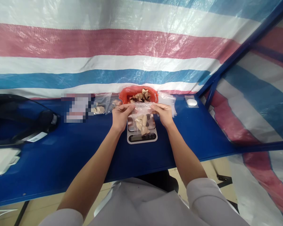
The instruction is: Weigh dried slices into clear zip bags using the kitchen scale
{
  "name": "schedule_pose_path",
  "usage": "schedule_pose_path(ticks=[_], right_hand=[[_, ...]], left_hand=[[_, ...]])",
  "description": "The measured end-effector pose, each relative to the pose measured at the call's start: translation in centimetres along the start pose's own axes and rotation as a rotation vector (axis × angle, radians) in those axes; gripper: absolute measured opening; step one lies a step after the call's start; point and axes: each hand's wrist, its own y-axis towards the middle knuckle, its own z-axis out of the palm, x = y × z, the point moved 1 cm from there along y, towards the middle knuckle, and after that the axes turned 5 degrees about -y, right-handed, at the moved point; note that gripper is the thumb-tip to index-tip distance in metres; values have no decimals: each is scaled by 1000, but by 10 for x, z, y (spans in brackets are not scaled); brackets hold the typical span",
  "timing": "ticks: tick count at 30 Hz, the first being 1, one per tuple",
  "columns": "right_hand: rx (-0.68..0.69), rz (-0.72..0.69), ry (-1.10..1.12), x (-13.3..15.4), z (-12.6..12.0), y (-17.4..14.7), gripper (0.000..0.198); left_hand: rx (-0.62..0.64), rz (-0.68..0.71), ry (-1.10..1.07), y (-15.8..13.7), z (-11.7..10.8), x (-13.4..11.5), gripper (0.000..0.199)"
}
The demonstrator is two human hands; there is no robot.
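Note:
Between my two hands hangs a clear zip bag with several pale dried slices in its lower part. My left hand pinches one upper corner of the bag, thumb against fingers. The opposite corner is pinched by my right hand. Below the bag is a digital kitchen scale with a metal plate, partly hidden by the bag. Just beyond my hands sits an open red plastic bag full of dark-edged dried pieces.
Two filled clear bags lie left of the red bag. Flat clear bags lie at its right, near a white oval object. On the blue table are black headgear and a white power strip. Striped sheeting stands behind.

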Motion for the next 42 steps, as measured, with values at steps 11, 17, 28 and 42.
schedule_pose_path(ticks=[11,17,28,42], right_hand=[[21,-20,-73,3,8,-5,39],[31,-33,-95,1,12,-6,39],[66,-67,-123,2,15,-10,33],[66,-67,-73,-1,16,-8,35]], left_hand=[[-26,96,57,-5,0,-1,24],[-32,43,97,-6,-2,0,27],[12,99,145,-6,-5,0,25],[56,120,228,-10,-3,-7,25]])
